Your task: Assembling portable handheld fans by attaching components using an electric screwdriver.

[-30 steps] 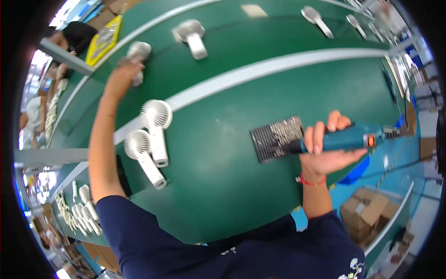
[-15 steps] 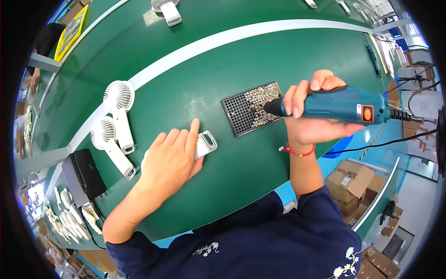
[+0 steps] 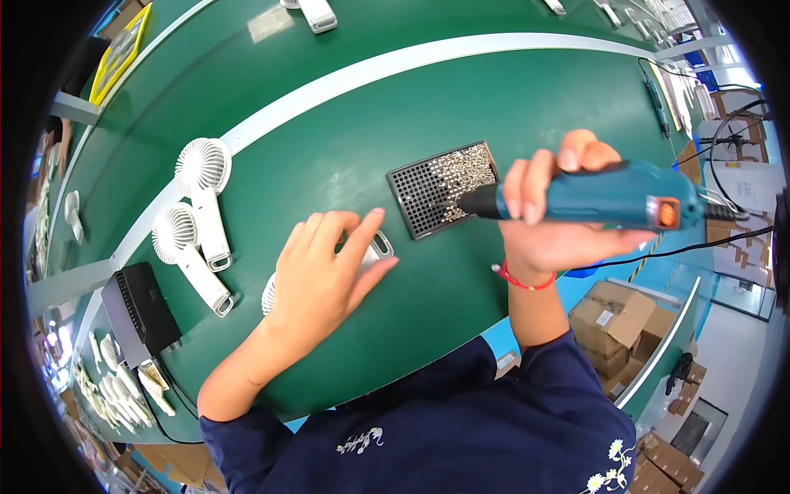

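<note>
My right hand point(image 3: 539, 218) grips a teal electric screwdriver point(image 3: 609, 198), held nearly level. Its black nose point(image 3: 481, 202) is over the black screw tray point(image 3: 411, 206), whose right part is covered with small screws point(image 3: 467, 174). Whether the bit touches a screw cannot be made out. My left hand point(image 3: 317, 267) is spread over a white handheld fan point(image 3: 379, 247) lying on the bench, thumb and forefinger apart on either side of its handle. The hand hides most of that fan; only the looped handle end and a bit of the round grille show.
Two white handheld fans point(image 3: 202, 169) point(image 3: 177, 235) lie to the left on the green bench point(image 3: 428, 305). Beyond them stands a black box-shaped device point(image 3: 148, 309) with cables. A white rail point(image 3: 354, 78) crosses the far side. The screwdriver's black cord point(image 3: 708, 244) runs off right, above cardboard boxes point(image 3: 613, 317).
My left thumb and forefinger have spread, and more of the fan's grille shows. The screwdriver's nose has shifted slightly left and down over the tray.
</note>
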Demonstrator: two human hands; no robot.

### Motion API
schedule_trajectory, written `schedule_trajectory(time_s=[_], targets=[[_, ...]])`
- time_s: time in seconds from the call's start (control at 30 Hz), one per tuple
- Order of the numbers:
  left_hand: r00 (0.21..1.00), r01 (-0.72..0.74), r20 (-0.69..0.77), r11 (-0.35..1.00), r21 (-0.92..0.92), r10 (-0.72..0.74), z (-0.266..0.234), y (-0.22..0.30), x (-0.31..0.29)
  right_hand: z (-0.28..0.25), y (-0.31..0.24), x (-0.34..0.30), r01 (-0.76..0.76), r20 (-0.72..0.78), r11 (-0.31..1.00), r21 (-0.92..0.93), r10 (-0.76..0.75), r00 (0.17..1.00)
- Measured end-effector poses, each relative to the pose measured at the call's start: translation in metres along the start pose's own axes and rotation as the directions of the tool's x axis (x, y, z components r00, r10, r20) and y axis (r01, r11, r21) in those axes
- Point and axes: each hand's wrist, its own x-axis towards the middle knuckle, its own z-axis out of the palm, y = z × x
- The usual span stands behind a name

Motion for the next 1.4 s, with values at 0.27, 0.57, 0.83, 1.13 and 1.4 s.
schedule_trajectory(time_s=[0.27,0.57,0.83,1.13,1.4], targets=[[0.991,-0.054,-0.136,0.896,-0.441,-0.008,0.008,0.010,0.005,0.044,-0.013,0.002,-0.214,0.151,0.965,0.152,0.192,0.970],[0.990,-0.031,-0.131,0.842,-0.538,-0.048,0.008,0.006,-0.011,0.060,-0.008,-0.006,-0.273,0.152,0.946,0.177,0.247,0.957],[0.982,-0.166,-0.163,0.845,-0.508,0.095,0.001,-0.002,-0.013,0.059,-0.004,-0.002,-0.359,0.227,0.909,0.212,0.311,0.923],[0.981,-0.183,-0.154,0.810,-0.557,0.115,0.007,-0.006,-0.010,0.055,-0.009,0.004,-0.380,0.280,0.893,0.240,0.311,0.908],[0.987,-0.161,-0.084,0.796,-0.584,0.138,0.008,-0.005,-0.013,0.060,0.000,-0.008,-0.412,0.203,0.884,0.222,0.371,0.906]])
